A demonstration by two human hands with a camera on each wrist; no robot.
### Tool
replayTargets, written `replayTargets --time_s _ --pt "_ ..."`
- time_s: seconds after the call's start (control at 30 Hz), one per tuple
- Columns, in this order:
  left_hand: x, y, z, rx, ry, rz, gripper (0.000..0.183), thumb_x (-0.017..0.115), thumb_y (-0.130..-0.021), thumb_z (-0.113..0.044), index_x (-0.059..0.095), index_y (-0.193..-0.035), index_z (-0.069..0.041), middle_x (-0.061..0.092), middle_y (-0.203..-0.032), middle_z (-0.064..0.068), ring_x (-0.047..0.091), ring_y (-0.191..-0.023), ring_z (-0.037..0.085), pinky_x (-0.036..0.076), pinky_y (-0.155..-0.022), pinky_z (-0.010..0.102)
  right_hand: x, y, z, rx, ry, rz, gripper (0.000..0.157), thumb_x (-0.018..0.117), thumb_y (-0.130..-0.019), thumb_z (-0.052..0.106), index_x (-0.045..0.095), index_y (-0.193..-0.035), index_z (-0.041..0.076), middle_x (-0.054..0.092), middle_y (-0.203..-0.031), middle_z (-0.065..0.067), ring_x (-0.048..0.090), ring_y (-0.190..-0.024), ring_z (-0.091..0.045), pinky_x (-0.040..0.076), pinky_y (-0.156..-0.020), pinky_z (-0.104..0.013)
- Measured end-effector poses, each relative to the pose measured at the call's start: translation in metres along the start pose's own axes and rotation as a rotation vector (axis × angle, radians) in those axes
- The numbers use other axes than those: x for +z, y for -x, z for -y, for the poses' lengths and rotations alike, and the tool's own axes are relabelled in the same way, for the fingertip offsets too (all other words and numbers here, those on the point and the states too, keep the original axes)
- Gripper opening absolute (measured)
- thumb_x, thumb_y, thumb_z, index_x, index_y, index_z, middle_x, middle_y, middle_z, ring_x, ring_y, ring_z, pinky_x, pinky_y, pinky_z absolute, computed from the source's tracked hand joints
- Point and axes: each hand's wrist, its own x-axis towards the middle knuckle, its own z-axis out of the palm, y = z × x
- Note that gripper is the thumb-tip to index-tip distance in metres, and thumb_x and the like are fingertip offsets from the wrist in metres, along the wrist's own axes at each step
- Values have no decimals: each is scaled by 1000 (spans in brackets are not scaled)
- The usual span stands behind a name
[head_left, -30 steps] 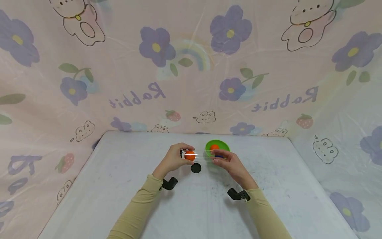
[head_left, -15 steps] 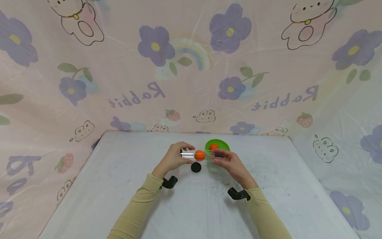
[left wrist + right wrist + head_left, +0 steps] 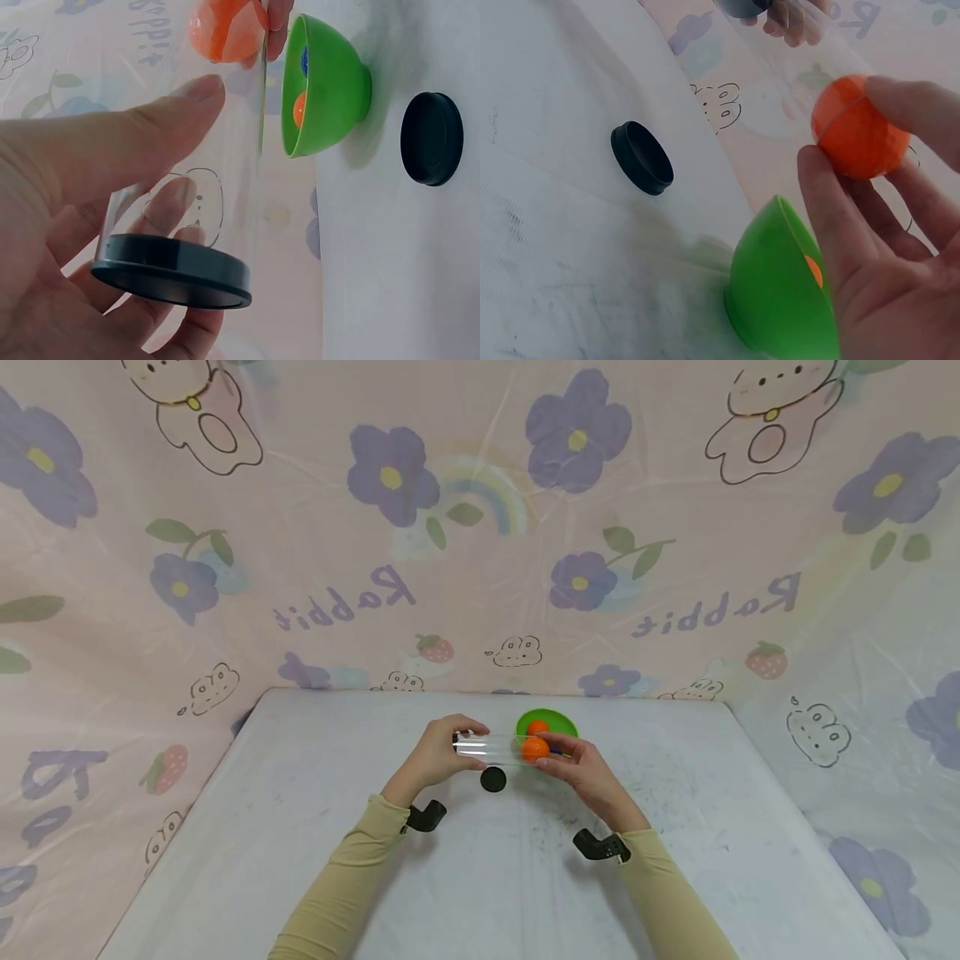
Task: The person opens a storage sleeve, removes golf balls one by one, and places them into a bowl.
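A clear tube (image 3: 491, 748) lies level between the hands above the table. The left hand (image 3: 437, 753) grips its left end, thumb on the near side and fingers on the far side, by a black end cap (image 3: 172, 270). At the tube's other end sits an orange ball (image 3: 859, 127), seen through the clear wall. There the right hand (image 3: 592, 777) pinches the tube around the ball, thumb and fingers on opposite sides. A black round lid (image 3: 433, 139) lies on the table below the tube.
Behind the right hand stands a green bowl (image 3: 564, 723) holding another orange ball (image 3: 537, 727) and a blue item (image 3: 304, 61). The white table (image 3: 480, 877) ends at a patterned cloth backdrop (image 3: 480, 593).
The orange ball has travelled rightward along the inside of the tube, from the left hand's end to the right hand's end. Both hands have stayed nearly still.
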Motion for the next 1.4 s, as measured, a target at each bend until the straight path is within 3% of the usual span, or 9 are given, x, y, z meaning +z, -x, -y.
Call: replayTargets --time_s 0.1,0.3,0.5,0.67,0.9,1.13,1.4 --pt "-1 0 -1 -4 -22 0 46 87 -65 -3 70 -108 -11 64 -101 -2 55 -91 22 51 -77 35 0 1 1 -6 -11 11 53 71 -86 6 50 -134 -2 54 -128 -15 61 -107 -19 49 -89 -30" --pt "-2 1 0 -8 -42 4 46 88 -66 -7 70 -109 -13 65 -105 -6 56 -103 26 46 -87 36 -1 1 1 -14 13 0 52 72 -85 8 53 -132 -2 58 -125 -12 61 -105 -18 50 -88 -28" --pt "-3 3 4 7 -58 -7 46 87 -68 -11 69 -110 -16 65 -107 -3 55 -98 15 47 -86 32 -6 -1 3 -38 70 -4 49 73 -85 13 56 -130 2 58 -125 -12 60 -105 -19 49 -87 -28" --pt "-8 6 7 9 -45 -43 46 86 -70 -11 68 -112 -13 66 -109 5 55 -98 20 47 -83 36 -12 -1 10 -43 125 -41 49 74 -85 20 57 -130 8 58 -127 -9 56 -110 -22 49 -89 -32" --pt "-14 10 13 -38 -19 -98 49 85 -72 -13 66 -117 -12 64 -110 5 56 -101 27 46 -85 39 -23 -6 18 -58 224 -107 50 74 -85 28 58 -129 12 58 -128 -6 55 -112 -21 44 -93 -31" --pt "-16 12 20 -52 32 -109 50 82 -76 -12 63 -122 -6 62 -116 11 54 -105 36 45 -87 42 -23 -13 19 -65 259 -110 53 75 -84 20 56 -131 6 53 -133 -12 58 -114 -27 48 -91 -27" --pt "-17 13 23 -91 66 -141 48 81 -78 -15 64 -121 -7 62 -115 11 55 -102 30 48 -83 37 -21 -19 13 -102 321 -100 51 75 -83 9 56 -129 1 53 -131 -19 57 -113 -34 52 -83 -29"
